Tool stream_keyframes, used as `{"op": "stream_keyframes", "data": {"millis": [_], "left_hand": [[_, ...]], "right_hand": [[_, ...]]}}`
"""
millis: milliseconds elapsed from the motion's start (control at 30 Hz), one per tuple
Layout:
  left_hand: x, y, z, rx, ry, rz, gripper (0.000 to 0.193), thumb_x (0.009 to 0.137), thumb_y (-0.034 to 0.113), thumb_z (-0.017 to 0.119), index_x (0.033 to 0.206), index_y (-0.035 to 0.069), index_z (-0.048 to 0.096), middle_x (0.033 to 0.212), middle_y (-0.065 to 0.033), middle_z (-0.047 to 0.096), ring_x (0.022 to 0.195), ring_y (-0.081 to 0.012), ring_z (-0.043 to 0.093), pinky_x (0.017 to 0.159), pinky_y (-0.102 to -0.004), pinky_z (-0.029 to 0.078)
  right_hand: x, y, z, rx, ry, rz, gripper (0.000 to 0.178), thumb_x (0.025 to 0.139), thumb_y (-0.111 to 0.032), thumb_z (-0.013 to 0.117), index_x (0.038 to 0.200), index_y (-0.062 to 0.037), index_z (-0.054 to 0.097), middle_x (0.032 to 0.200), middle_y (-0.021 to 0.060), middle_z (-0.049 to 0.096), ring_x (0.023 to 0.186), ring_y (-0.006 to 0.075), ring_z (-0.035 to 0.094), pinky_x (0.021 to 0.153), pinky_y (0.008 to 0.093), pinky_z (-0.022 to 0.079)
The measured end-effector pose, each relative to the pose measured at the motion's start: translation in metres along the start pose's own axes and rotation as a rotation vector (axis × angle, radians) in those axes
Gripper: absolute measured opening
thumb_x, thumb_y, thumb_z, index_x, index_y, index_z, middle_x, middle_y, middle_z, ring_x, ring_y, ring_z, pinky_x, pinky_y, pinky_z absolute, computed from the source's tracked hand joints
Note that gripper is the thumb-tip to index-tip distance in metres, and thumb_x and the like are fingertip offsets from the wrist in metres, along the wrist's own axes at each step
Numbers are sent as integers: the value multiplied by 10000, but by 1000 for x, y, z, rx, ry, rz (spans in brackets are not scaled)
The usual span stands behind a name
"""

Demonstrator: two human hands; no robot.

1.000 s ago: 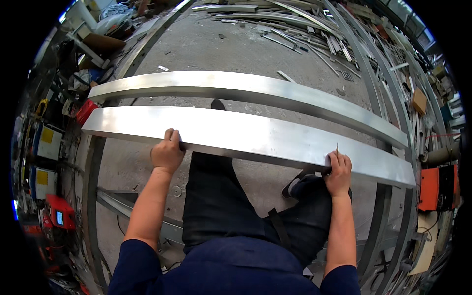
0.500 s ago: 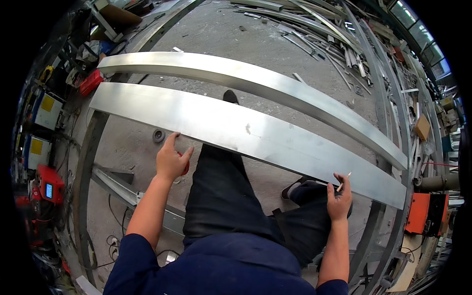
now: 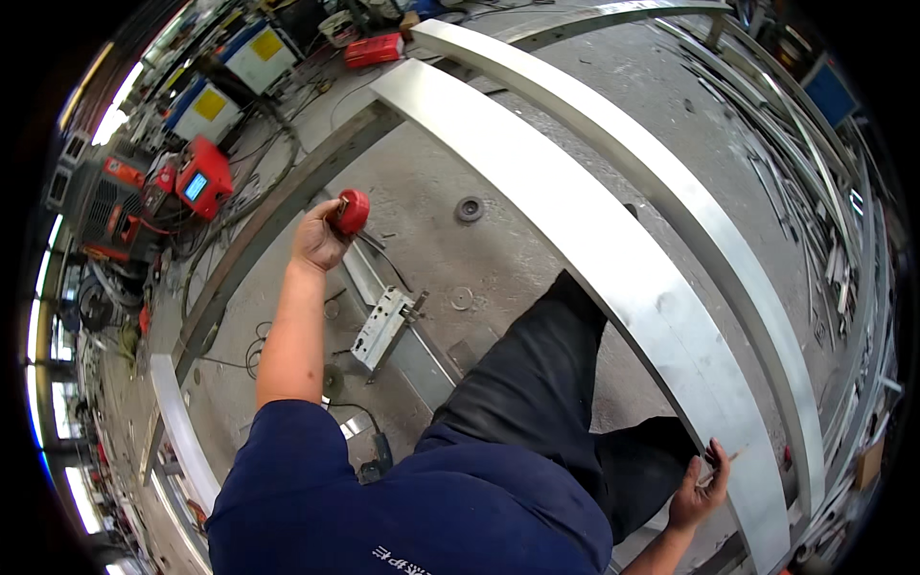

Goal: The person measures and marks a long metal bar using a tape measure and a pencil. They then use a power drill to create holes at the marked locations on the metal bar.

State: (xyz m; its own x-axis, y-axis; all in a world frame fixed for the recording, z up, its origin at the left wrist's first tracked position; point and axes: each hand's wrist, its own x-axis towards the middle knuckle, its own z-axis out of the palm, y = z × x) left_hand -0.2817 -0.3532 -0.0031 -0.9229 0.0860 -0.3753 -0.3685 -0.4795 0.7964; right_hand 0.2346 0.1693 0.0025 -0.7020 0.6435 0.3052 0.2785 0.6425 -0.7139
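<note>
1. since the frame half a second ago, the left hand [image 3: 319, 240] has swung up and left, away from the near edge of the wide metal beam [image 3: 594, 230]; the view has turned, so the beam now slants more steeply.
2. left hand: fingers curled round a red rounded case [image 3: 354, 211], apparently a tape measure. it appears above the left steel rail of the frame [image 3: 278, 218], well apart from the beam in this view.
3. right hand [image 3: 698, 494]: loosely curved, a slim pencil-like stick [image 3: 736, 453] pinched between its fingers, at the near edge of the beam. whether the skin touches the metal cannot be told. with the left hand away, this is the only hand at the beam.
4. below and between the arms: a dark power tool [image 3: 377, 462] with a cord and, beyond it, a pale slotted metal bracket [image 3: 381, 326] over the lower crossbar.
5. the wide beam: laid flat, its left end upon the left steel rail, smudges on its top face.
6. farther out: a dark round disc [image 3: 470, 209] on the concrete; a narrower metal beam [image 3: 661, 163], beside the first with a gap between.
7. at upper left: a red machine with a lit screen [image 3: 203, 180].
</note>
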Motion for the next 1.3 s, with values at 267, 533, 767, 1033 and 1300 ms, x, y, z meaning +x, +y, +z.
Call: {"op": "stream_keyframes", "data": {"millis": [267,533,767,1033,1300], "left_hand": [[78,-22,-176,-276,657,166,295,1021,56,585,1308,-7,567,1269,-184,655,1121,-369,685,1003,-590,554],[38,-54,-223,-94,542,18,280,1012,227,670,1252,85,654,1224,-107,708,1072,-291,698,872,-424,570],[-41,-53,-85,539,-164,-301,418,967,277,741,1309,58,641,1102,-64,717,969,-164,699,835,-341,576],[-153,-183,-40,1522,-583,-36,455,940,248,739,1322,34,616,1172,-197,695,1139,-409,645,1002,-459,519],[-163,-162,-19,1719,-516,607,310,879,206,757,1143,58,691,1130,-116,668,1112,-332,604,984,-419,495]], "right_hand": [[23,-14,22,-1,-62,-100,370,940,50,665,1306,20,619,1319,182,697,1126,277,685,940,380,528],[26,-19,28,-43,-100,-46,366,948,55,663,1311,39,622,1309,184,700,1099,268,690,911,367,538],[41,-29,39,-26,-110,-108,359,950,57,663,1306,33,625,1306,178,705,1092,266,693,908,360,536],[40,-20,51,34,-144,-117,365,939,68,662,1300,29,628,1305,182,703,1071,257,694,892,359,544],[16,-7,55,229,-58,-34,321,1062,-9,536,1379,24,570,1283,180,696,1099,230,670,963,350,533]]}}
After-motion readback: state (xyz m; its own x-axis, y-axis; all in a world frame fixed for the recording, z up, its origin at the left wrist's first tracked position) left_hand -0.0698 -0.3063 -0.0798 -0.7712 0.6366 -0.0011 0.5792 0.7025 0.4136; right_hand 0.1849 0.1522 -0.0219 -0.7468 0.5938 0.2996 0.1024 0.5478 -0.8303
